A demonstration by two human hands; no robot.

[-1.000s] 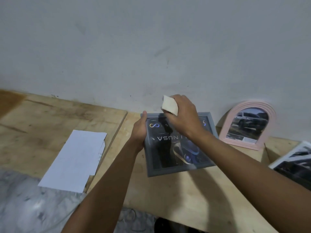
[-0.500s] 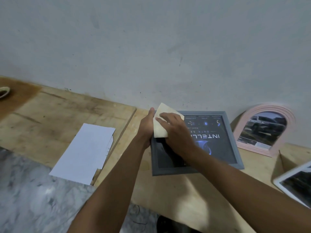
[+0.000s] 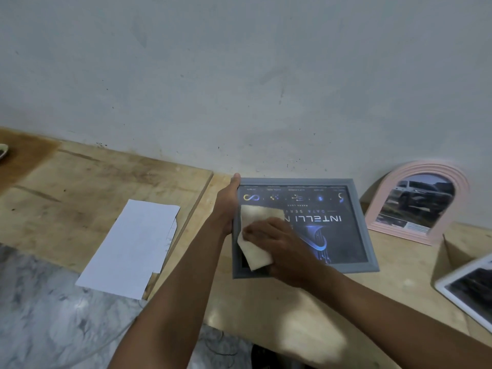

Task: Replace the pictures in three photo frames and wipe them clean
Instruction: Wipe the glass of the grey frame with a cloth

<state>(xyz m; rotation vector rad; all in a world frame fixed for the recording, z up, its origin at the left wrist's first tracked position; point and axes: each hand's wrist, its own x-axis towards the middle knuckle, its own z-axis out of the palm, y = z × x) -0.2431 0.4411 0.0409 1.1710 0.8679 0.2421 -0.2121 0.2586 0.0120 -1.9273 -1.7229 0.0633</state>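
Note:
A grey rectangular photo frame (image 3: 358,217) with a dark blue poster in it lies tilted on the wooden table (image 3: 266,302), its top near the wall. My left hand (image 3: 226,206) grips its left edge. My right hand (image 3: 279,246) presses a cream cloth (image 3: 255,251) onto the glass at the frame's lower left. A pink arched frame (image 3: 383,206) with a car picture leans against the wall to the right. A white frame (image 3: 452,291) with a dark picture lies at the far right edge, partly cut off.
A white sheet of paper (image 3: 133,249) lies on a raised wooden board (image 3: 80,182) to the left, overhanging its front edge. Marble floor (image 3: 40,315) shows below. A small cardboard-coloured box (image 3: 458,251) stands between the pink and white frames. The wall runs close behind.
My right hand slid the cloth from the frame's top edge down to its lower left. The frame's right side with the poster text is now uncovered. The left hand kept its grip.

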